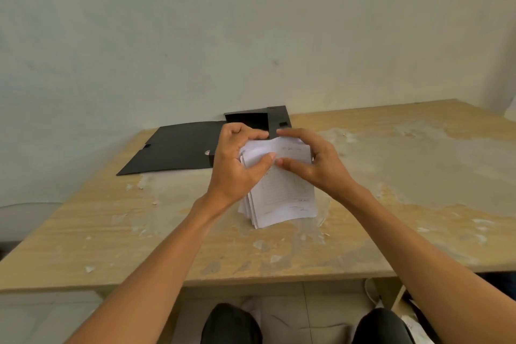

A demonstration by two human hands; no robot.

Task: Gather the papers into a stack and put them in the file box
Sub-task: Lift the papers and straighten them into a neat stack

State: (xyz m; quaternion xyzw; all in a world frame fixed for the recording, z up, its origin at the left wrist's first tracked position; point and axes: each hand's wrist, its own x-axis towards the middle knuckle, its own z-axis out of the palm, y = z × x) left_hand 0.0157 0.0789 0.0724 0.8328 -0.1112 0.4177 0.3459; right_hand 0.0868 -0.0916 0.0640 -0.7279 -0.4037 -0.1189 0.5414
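A stack of white printed papers (284,195) stands upright on its lower edge on the wooden table (111,226), near the middle. My left hand (237,165) grips the stack's upper left side, thumb on the front sheet. My right hand (312,162) holds the upper right side, fingers curled over the top edge. The sheets fan out slightly at the bottom left. Just behind my hands lies the black file box (251,119), open, with its lid (173,148) folded flat to the left.
The table top is worn, with peeled pale patches. A wall runs close behind the box. The table's front edge is near my knees (231,324), and bits of paper and a cable lie on the floor at lower right.
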